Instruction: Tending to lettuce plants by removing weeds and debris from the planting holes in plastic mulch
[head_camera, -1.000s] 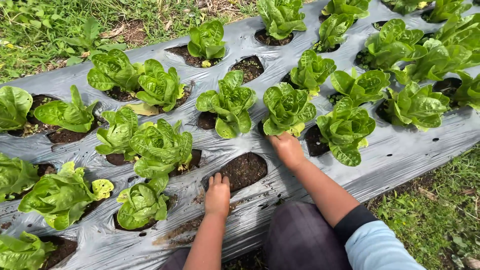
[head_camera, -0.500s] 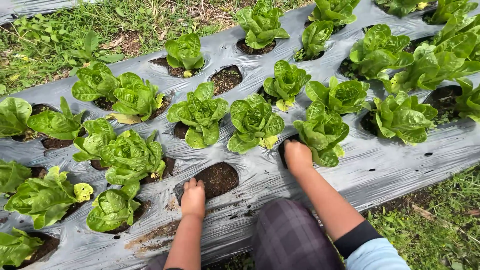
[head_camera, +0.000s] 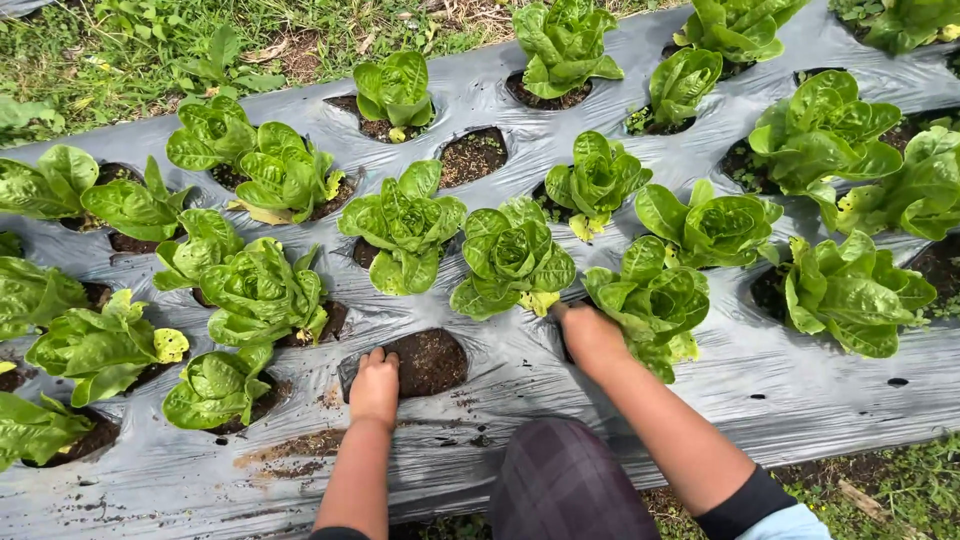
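Lettuce (head_camera: 655, 300), front row, near bed middle; right hand (head_camera: 590, 335) tucked under its leaves at base, fingers hidden, grip cannot tell. Left hand (head_camera: 375, 385) flat, fingers spread, on rim of bare soil hole (head_camera: 430, 360), holding nothing. Best grasp low at stem, spare brittle crinkled leaves. Plastic mulch (head_camera: 800, 390) grey, glossy, wrinkled; soil dark, crumbly. Grass (head_camera: 150, 50) beyond.

lettuces (head_camera: 512, 258) in sheet (head_camera: 800, 380) holes, grass (head_camera: 120, 40) behind
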